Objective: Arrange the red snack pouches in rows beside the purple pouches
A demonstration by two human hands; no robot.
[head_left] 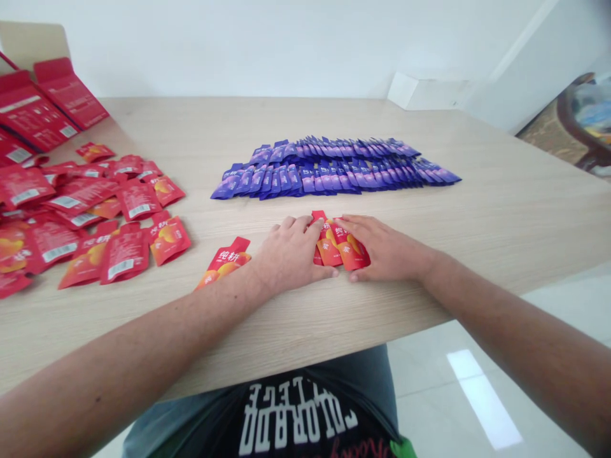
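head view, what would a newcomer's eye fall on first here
Probably the two rows of overlapping purple pouches across the middle of the table. Next, the loose red heap at the picture's left, in front of a red carton. Nearer the person, the left hand and right hand flank a few overlapping red pouches.

A single head-worn camera looks forward and down, near the table.
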